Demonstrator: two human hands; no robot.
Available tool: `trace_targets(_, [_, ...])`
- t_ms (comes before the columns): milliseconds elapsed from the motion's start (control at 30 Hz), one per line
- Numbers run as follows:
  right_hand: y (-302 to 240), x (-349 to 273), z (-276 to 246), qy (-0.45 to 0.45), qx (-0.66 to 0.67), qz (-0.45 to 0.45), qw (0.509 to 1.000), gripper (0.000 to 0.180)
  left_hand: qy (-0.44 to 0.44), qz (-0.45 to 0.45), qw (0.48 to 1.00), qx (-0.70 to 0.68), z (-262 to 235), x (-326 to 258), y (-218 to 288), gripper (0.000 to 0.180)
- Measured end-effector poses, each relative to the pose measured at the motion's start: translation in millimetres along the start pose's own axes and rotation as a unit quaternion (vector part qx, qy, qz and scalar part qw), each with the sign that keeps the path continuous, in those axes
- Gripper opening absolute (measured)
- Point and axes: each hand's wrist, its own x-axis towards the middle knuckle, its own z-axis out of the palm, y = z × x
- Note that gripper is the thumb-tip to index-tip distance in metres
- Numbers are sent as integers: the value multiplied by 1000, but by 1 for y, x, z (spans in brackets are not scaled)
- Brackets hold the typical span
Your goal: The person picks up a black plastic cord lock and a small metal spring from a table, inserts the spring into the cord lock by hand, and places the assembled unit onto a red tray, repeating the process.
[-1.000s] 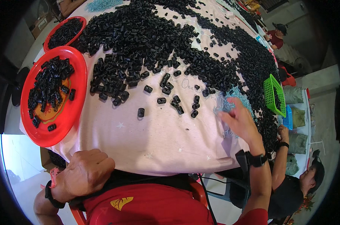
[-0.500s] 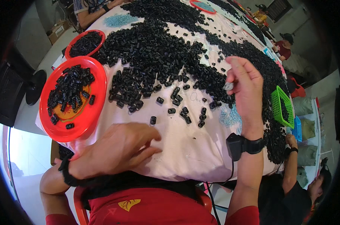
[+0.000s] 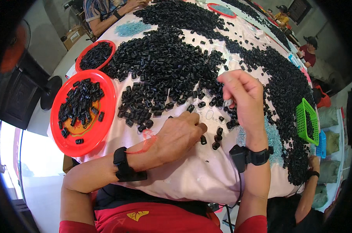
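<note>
A big heap of small black plastic pieces [image 3: 172,66] covers a pink cloth-covered table [image 3: 191,174]. My left hand [image 3: 179,134] rests on the cloth at the heap's near edge, fingers curled down among loose black pieces [image 3: 216,139]; whether it holds one is hidden. My right hand [image 3: 240,93] is raised just above the heap, fingers pinched on a small pale piece [image 3: 228,102]. Both wrists carry black bands.
A red round tray [image 3: 67,139] with black pieces sits at the left, a second red tray [image 3: 80,58] behind it. A green basket [image 3: 300,120] and a blue basket [image 3: 321,145] stand at the right. Other people's arms [image 3: 310,186] reach in around the table.
My left hand came up from the table's near edge onto the cloth by the loose pieces. My right hand lifted from the right edge and moved toward the middle, fingers pinched.
</note>
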Motion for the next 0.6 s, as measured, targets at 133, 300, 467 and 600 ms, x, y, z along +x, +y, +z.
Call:
trace_targets(133, [11, 7, -33, -85, -216, 33, 972, 15, 46, -21, 998, -46, 0, 2, -11, 18])
trace_targets(300, [12, 3, -46, -231, -380, 95, 891, 13, 58, -47, 996, -52, -7, 2, -21, 24])
trace_targets(467, [1, 1, -45, -189, -475, 100, 854, 14, 59, -59, 994, -68, -6, -3, -28, 20])
trace_targets(600, [-18, -3, -63, -165, -510, 70, 841, 13, 43, -68, 995, -61, -12, -4, -29, 19])
